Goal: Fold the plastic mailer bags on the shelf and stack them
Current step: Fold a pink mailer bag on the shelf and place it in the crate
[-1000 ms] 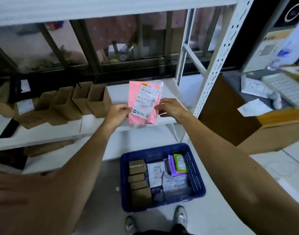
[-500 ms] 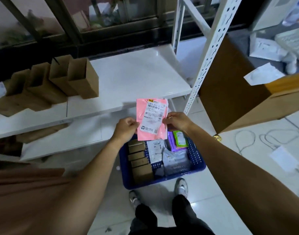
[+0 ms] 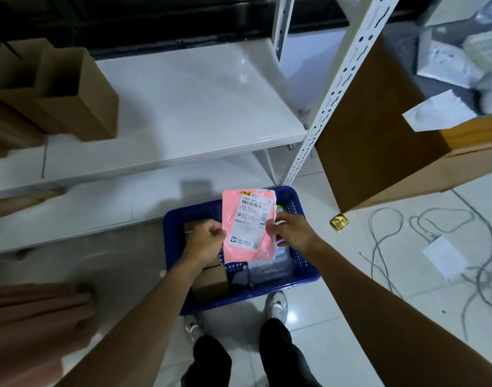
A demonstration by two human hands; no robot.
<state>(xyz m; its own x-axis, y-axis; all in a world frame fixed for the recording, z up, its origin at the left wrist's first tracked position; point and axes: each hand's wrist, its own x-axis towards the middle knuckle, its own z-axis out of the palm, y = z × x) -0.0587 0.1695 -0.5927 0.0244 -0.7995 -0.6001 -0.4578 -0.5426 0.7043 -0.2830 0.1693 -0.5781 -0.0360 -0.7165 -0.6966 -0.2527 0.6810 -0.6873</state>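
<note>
Both hands are holding the pink mailer bag [image 3: 249,227] up in mid-air, right over the blue basket [image 3: 233,300] on the floor [image 3: 351,303], well apart from the white shelf [image 3: 197,107] up at 11 o'clock. The left hand [image 3: 204,243] is pinching the bag's 9 o'clock edge, fingers [image 3: 220,236] curled tight on the plastic. The right hand [image 3: 291,233] is gripping the 3 o'clock edge the same way. The bag is standing upright and facing the camera. It is glossy pink and a little crumpled, and it is carrying a white shipping label [image 3: 251,219] with a barcode near the top and a small orange sticker [image 3: 245,193] at 12 o'clock. Its 3 o'clock edge is looking rumpled. Below it, brown cartons [image 3: 211,280] and pale parcels [image 3: 267,270] are lying in the basket. Open cardboard boxes [image 3: 80,107] are standing on the shelf at 10 o'clock.
</note>
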